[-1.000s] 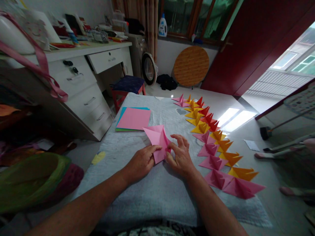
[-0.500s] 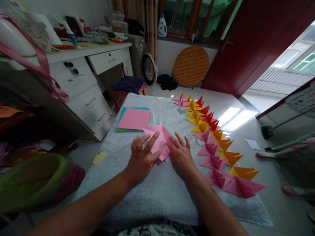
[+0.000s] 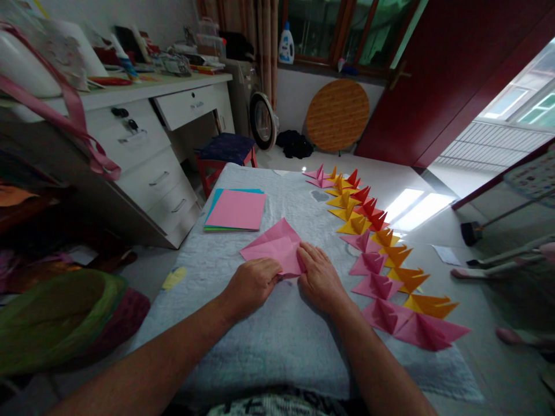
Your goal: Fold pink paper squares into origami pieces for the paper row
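A creased, partly folded sheet of pink origami paper [image 3: 275,245] lies on the cloth-covered table between my hands. My left hand [image 3: 255,281] has its fingers curled together, gripping the sheet's near edge. At the sheet's right corner, my right hand [image 3: 319,273] holds the paper, fingers together and thumb tucked underneath or hidden. Beyond my left hand sits a stack of square paper [image 3: 236,209], pink on top with blue and green edges showing. Along the right side stand rows of folded paper cranes in pink [image 3: 376,285], yellow [image 3: 344,199] and red [image 3: 366,207].
A pale blue cloth [image 3: 208,346] covers the table. To the left stand a green-lined bin [image 3: 65,312] and a white desk [image 3: 143,150] with drawers. Behind the table are a stool [image 3: 228,149], a washing machine [image 3: 243,86] with its door ajar, and a round wooden board [image 3: 338,115].
Both hands have gone from spread fingers on the sheet to closed grips on its near and right edges. A flap now lies folded differently, with the left corner reaching further left.
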Demonstrator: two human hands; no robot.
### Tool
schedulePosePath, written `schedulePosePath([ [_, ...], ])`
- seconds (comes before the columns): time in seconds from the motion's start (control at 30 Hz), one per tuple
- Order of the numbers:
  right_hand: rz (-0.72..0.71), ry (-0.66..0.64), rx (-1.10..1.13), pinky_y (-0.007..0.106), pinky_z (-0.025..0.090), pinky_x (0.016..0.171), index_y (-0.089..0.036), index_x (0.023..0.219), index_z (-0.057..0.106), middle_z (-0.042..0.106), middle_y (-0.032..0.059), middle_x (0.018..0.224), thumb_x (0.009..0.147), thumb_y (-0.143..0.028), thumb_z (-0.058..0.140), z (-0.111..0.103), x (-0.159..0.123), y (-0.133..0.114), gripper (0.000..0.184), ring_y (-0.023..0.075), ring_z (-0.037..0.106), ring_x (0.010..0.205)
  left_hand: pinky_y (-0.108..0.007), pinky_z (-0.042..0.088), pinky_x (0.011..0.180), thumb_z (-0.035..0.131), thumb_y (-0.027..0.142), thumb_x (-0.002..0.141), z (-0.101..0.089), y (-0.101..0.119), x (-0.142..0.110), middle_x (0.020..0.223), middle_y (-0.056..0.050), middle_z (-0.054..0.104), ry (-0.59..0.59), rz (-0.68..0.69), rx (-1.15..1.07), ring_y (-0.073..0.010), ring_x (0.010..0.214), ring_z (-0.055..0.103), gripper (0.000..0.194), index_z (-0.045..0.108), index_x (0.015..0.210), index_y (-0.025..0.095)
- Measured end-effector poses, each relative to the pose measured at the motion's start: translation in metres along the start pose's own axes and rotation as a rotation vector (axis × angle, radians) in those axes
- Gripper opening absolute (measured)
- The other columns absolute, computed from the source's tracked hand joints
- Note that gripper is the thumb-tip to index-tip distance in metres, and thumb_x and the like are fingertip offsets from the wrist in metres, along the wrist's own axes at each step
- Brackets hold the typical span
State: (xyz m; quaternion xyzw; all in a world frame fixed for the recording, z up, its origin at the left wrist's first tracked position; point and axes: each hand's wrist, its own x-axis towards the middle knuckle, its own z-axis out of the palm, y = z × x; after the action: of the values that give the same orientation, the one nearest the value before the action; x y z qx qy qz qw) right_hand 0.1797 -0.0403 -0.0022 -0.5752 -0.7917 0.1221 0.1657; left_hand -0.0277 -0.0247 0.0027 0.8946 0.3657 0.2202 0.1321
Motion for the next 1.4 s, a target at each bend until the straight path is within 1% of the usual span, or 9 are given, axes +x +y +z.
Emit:
schedulePosePath([
  [0.1,-0.015,0.062,0.084,0.048,0.028,0.120,-0.005,0.137,0.050,0.053,0.0208,0.145,0.073,-0.011,0.047,0.003,-0.002,0.001,0.064,0.0290,0.045,0.139,-0.034,0.056,0.082,0.056,0.013,0.090,0.000,0.001,-0.001,0.095,-0.009,0.073,0.011,0.000,-0.036,-0.0233,0.089,0.070,0.011,0.067,0.092,0.016],
  [0.23,-0.019,0.148,0.238,0.047,0.038,0.114,-0.011,0.135,0.046,0.058,0.0198,0.135,0.071,-0.013,0.048,0.006,-0.006,0.005,0.064,0.0272,0.053,0.129,-0.032,0.055,0.083,0.057,0.013,0.088,0.001,-0.001,-0.003,0.092,-0.007,0.072,0.026,-0.025,-0.073,-0.0212,0.088,0.069,0.011,0.066,0.089,0.018],
  [0.37,-0.010,0.139,0.342,0.045,0.041,0.112,-0.016,0.132,0.044,0.056,0.0172,0.136,0.071,-0.015,0.052,0.005,-0.011,0.008,0.062,0.0260,0.053,0.128,-0.030,0.053,0.079,0.057,0.015,0.088,0.001,0.000,-0.004,0.087,-0.005,0.071,0.032,-0.092,-0.114,-0.0197,0.084,0.068,0.010,0.066,0.087,0.020],
  [0.5,-0.025,0.117,0.355,0.046,0.038,0.114,-0.014,0.133,0.044,0.054,0.0185,0.139,0.071,-0.015,0.054,0.003,-0.012,0.009,0.062,0.0268,0.050,0.132,-0.028,0.050,0.074,0.055,0.019,0.092,-0.002,0.002,-0.003,0.084,-0.004,0.069,0.014,-0.159,-0.139,-0.0185,0.079,0.066,0.011,0.063,0.084,0.019],
  [0.73,-0.011,0.143,0.348,0.043,0.042,0.110,-0.017,0.111,0.061,0.058,0.0164,0.133,0.084,-0.016,0.053,0.004,-0.007,0.013,0.028,0.0258,0.055,0.126,-0.027,0.044,0.069,0.055,0.016,0.091,-0.008,0.002,-0.001,0.081,-0.002,0.066,-0.012,-0.225,-0.149,-0.0172,0.075,0.063,0.009,0.060,0.084,0.018],
  [1.0,0.054,0.202,0.343,0.041,0.046,0.104,-0.018,0.100,0.066,0.060,0.0141,0.126,0.082,-0.011,0.054,0.005,-0.004,0.018,0.022,0.0245,0.059,0.116,-0.029,0.043,0.074,0.056,0.008,0.082,-0.007,0.002,-0.001,0.083,-0.004,0.066,-0.049,-0.166,-0.136,-0.0194,0.082,0.061,0.011,0.059,0.081,0.019],
  [1.17,0.112,0.244,0.348,0.042,0.046,0.102,-0.019,0.094,0.068,0.062,0.0127,0.120,0.083,-0.011,0.054,0.005,-0.003,0.023,0.020,0.0247,0.060,0.113,-0.031,0.044,0.077,0.052,0.018,0.092,-0.009,0.004,-0.001,0.083,-0.005,0.065,-0.060,-0.178,-0.147,-0.0204,0.083,0.061,0.015,0.058,0.079,0.018],
  [1.3,0.150,0.252,0.344,0.043,0.045,0.102,-0.020,0.088,0.070,0.062,0.0108,0.118,0.082,-0.010,0.057,0.006,-0.001,0.024,0.018,0.0250,0.059,0.111,-0.029,0.041,0.070,0.056,0.025,0.092,-0.011,0.008,0.001,0.076,-0.002,0.061,-0.024,-0.254,-0.180,-0.0179,0.075,0.058,0.018,0.057,0.075,0.018],
  [1.4,0.161,0.257,0.337,0.044,0.044,0.102,-0.021,0.085,0.072,0.063,0.0103,0.116,0.083,-0.012,0.058,0.007,0.001,0.024,0.017,0.0251,0.058,0.111,-0.027,0.037,0.062,0.056,0.032,0.093,-0.010,0.010,0.005,0.069,0.001,0.056,0.029,-0.320,-0.233,-0.0149,0.066,0.053,0.029,0.051,0.068,0.019],
])
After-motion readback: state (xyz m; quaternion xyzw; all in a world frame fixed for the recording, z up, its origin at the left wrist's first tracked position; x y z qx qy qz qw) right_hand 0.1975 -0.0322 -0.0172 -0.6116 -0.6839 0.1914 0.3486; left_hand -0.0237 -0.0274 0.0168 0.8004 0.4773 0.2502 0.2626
